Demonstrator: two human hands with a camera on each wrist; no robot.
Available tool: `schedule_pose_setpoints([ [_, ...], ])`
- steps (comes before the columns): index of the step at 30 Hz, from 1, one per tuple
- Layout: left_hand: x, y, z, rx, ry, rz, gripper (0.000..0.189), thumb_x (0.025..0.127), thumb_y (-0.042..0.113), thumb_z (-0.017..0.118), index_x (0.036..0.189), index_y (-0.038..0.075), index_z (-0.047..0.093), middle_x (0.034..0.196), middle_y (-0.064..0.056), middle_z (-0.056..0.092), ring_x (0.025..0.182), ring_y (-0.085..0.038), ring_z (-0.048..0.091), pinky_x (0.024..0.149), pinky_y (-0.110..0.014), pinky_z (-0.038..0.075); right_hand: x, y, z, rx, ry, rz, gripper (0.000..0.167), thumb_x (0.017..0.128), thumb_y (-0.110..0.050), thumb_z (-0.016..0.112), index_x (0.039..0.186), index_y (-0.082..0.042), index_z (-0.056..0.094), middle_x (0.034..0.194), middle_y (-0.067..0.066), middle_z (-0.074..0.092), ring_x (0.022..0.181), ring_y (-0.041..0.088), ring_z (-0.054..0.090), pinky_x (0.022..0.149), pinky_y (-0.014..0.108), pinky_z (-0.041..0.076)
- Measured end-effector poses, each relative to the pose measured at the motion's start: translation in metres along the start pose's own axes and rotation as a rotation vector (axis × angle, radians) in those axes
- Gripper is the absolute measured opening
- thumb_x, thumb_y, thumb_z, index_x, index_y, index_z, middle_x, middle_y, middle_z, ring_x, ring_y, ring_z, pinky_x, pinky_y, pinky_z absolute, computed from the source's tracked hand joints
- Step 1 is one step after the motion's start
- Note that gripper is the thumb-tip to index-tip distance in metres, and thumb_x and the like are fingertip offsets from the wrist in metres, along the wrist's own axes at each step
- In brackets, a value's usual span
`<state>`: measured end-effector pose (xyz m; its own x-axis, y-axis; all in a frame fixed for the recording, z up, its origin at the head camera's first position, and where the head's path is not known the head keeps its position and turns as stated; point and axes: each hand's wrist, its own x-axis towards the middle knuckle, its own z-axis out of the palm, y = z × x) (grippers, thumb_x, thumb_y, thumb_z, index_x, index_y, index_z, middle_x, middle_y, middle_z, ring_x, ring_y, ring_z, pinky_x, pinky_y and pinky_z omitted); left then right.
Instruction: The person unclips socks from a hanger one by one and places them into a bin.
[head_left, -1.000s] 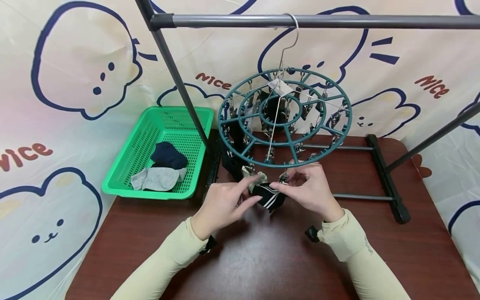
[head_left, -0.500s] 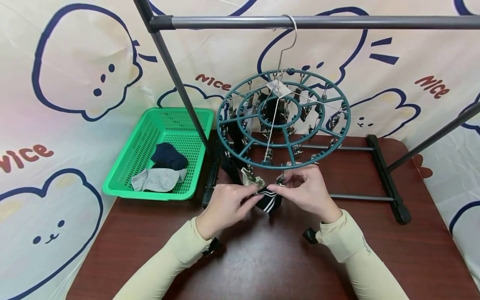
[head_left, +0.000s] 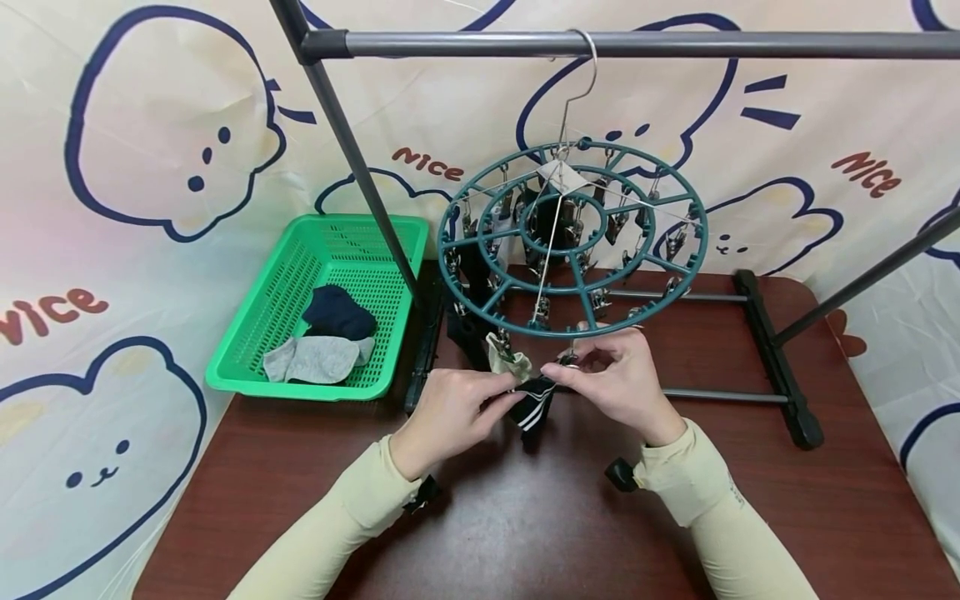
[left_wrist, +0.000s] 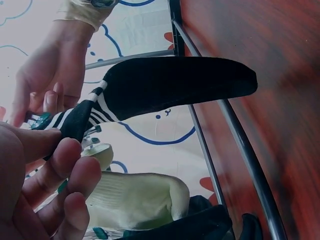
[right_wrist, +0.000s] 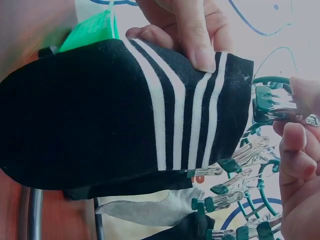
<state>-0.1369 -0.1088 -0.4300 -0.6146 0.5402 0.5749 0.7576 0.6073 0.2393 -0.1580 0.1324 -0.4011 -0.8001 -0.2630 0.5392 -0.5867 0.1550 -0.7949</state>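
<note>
A black sock with white stripes (right_wrist: 80,115) is pinched near its cuff between the thumb and fingers of my left hand (head_left: 453,408). In the head view its toe end hangs below the fingers. My right hand (head_left: 618,379) pinches a metal clip with green tips (right_wrist: 270,102), right by the cuff's edge in the right wrist view; whether it bites the fabric I cannot tell. That clip hangs from the rim of a round teal drying hanger (head_left: 573,287). Just left of the black sock, a cream sock (left_wrist: 135,197) hangs from another clip.
The hanger hooks over a grey rack bar (head_left: 465,43). More dark socks and several clips hang beneath it. On the left, a green basket (head_left: 225,362) holds a navy sock (head_left: 337,312) and a grey sock (head_left: 318,358). The rack's foot (head_left: 787,392) stands on the brown table (head_left: 525,533).
The black sock has turned in my left hand, its striped part now hanging steeper and further left. My left fingers have shifted slightly right onto its cuff; my right hand has barely moved.
</note>
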Motion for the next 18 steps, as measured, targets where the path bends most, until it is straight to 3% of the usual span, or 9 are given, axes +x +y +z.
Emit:
schedule_pose_setpoints([
  [11,-0.003,0.0,-0.008,-0.006,-0.034,0.035,0.005,0.097,0.024,0.073,0.096,0.021,0.077,0.069,0.01,0.069,0.058,-0.002,0.062,0.051,-0.026,0.046,-0.001,0.002,-0.001,0.093,0.011,0.055,0.018,0.077,0.007,0.085,0.075,-0.006,0.074,0.073,-0.007,0.071,0.057,0.006,0.052,0.05,0.023,0.043],
  [18,-0.007,0.0,-0.018,-0.032,-0.026,0.068,0.006,0.098,0.022,0.072,0.094,0.02,0.076,0.066,0.011,0.064,0.058,0.0,0.06,0.052,-0.022,0.045,0.0,0.001,-0.001,0.149,0.001,0.124,0.021,0.08,0.007,0.083,0.077,-0.009,0.069,0.08,-0.003,0.073,0.063,0.008,0.063,0.052,0.024,0.046],
])
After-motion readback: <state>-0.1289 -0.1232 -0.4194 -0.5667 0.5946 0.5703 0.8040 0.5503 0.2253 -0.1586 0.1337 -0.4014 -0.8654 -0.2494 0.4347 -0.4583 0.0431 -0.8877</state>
